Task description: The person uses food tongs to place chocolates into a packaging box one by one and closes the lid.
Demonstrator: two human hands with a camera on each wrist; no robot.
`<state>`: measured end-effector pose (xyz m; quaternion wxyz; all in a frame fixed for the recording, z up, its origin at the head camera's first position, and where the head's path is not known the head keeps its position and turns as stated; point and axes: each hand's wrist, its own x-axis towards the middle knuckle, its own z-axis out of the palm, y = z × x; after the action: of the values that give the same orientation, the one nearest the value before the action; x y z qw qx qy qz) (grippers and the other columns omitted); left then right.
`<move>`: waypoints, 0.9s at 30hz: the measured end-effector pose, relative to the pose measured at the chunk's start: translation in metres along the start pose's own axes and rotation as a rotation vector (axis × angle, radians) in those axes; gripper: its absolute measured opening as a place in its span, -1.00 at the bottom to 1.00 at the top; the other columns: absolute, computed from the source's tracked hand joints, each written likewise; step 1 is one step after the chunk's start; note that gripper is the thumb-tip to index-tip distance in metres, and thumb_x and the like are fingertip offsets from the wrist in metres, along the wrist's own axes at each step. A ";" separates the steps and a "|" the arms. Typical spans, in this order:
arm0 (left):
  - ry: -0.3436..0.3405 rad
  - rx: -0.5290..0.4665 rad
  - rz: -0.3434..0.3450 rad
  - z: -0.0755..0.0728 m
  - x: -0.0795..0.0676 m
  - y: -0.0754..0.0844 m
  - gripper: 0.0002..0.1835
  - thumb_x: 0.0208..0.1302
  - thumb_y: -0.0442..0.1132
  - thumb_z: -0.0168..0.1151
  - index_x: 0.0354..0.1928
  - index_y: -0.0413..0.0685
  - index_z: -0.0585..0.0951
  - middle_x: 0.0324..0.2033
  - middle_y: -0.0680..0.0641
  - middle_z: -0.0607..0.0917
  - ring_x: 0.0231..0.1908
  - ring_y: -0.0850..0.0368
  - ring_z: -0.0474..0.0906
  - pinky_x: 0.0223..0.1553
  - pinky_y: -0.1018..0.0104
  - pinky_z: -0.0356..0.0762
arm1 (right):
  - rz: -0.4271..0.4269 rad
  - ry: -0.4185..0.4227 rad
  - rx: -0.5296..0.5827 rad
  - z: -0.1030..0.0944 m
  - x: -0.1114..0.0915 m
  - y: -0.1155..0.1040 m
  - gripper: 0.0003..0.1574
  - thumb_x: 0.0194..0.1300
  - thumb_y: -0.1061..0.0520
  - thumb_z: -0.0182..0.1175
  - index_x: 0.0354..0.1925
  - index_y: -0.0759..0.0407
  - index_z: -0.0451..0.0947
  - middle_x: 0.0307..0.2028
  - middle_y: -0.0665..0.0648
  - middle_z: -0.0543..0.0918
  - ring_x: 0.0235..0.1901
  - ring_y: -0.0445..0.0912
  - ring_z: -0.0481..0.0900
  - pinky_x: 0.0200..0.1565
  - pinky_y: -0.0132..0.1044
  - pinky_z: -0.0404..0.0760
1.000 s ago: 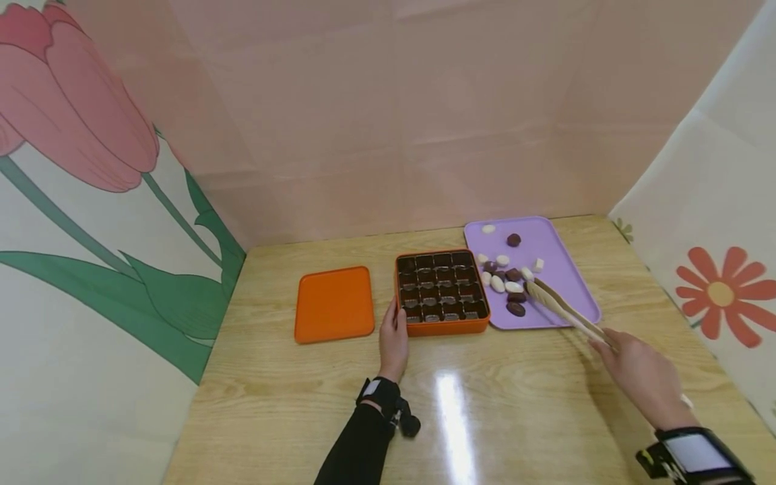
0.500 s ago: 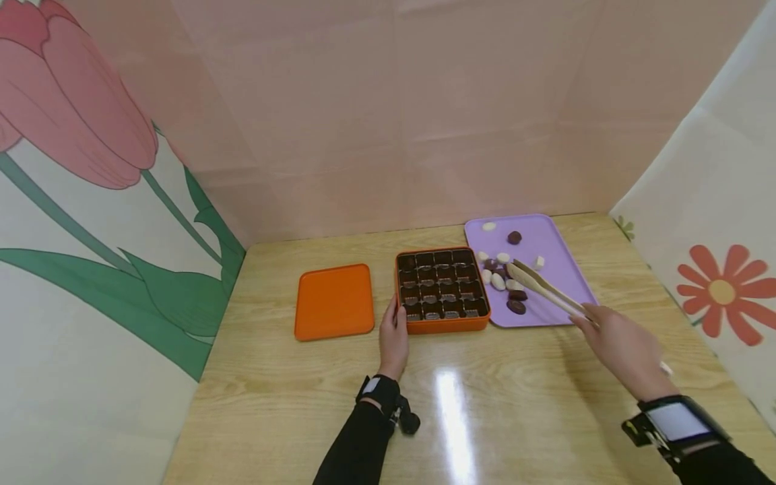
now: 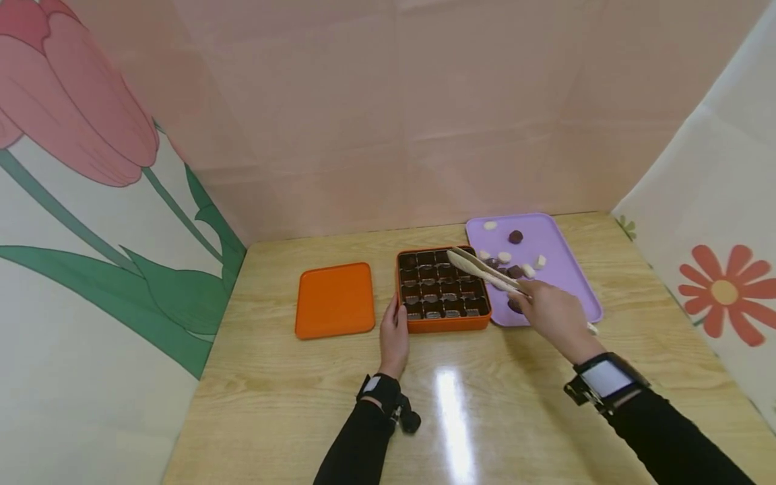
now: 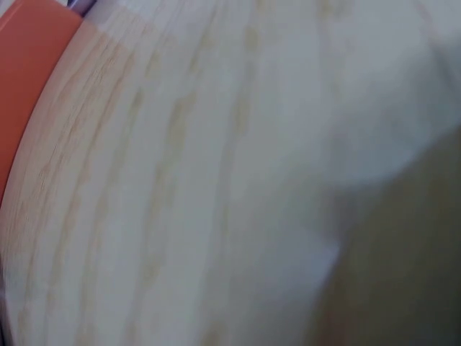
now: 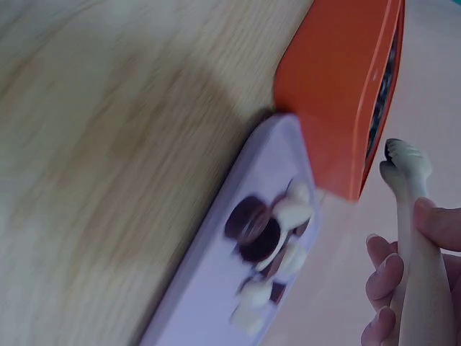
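Observation:
My left hand [image 3: 394, 345] holds the left front corner of an orange box [image 3: 448, 326], its thumb at the rim and fingers along the side. Inside the box is a dark insert [image 3: 429, 281] divided into small compartments. My right hand [image 3: 556, 318] grips pale tongs [image 3: 481, 271], whose tips are over the back right compartments. A dark piece [image 5: 392, 148] shows at the tong tips in the right wrist view. Dark and white candies [image 3: 515, 271] lie on a purple tray [image 3: 566, 283] right of the box. The left wrist view catches only table and the box's orange side [image 4: 29, 65].
An orange lid [image 3: 335, 301] lies flat on the wooden table [image 3: 291, 404], left of the box. The purple tray adjoins the box's right side. A pink wall sheet [image 3: 388, 135] stands behind the table, with flower-printed sheets on both sides.
My right hand has moved left with the tongs, from the candies on the tray to over the box. The left hand and the box stay where they were.

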<state>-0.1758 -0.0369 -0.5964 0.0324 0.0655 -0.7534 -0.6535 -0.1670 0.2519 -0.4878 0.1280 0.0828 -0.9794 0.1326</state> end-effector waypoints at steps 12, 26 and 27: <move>-0.003 0.018 0.007 0.000 0.002 -0.002 -0.39 0.36 0.25 -0.19 0.41 0.31 0.21 0.41 0.03 0.29 0.33 0.08 0.22 0.33 -0.08 0.30 | -0.054 -0.047 -0.019 0.017 0.026 -0.037 -0.66 0.23 -0.10 0.17 -0.31 0.16 0.62 -0.67 0.15 0.55 -0.70 0.00 0.47 -0.78 -0.07 0.42; 0.007 0.011 0.017 0.001 0.003 -0.005 -0.42 0.33 0.30 -0.20 0.36 0.46 0.22 0.40 0.03 0.31 0.31 0.10 0.27 0.29 -0.05 0.37 | -0.098 0.031 -0.089 0.023 0.036 -0.046 -0.70 0.14 -0.04 0.26 -0.46 0.18 0.52 -0.62 0.17 0.58 -0.70 0.05 0.47 -0.80 -0.05 0.41; 0.006 0.012 0.014 0.001 0.003 -0.005 -0.42 0.32 0.31 -0.20 0.36 0.48 0.22 0.40 0.04 0.31 0.31 0.11 0.27 0.29 -0.04 0.37 | -0.098 0.031 -0.091 0.024 0.037 -0.046 -0.69 0.14 -0.04 0.26 -0.46 0.18 0.52 -0.62 0.17 0.58 -0.70 0.05 0.47 -0.79 -0.04 0.41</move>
<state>-0.1788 -0.0370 -0.6019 0.0388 0.0625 -0.7577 -0.6484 -0.1984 0.1972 -0.4892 0.1531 0.1225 -0.9771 0.0828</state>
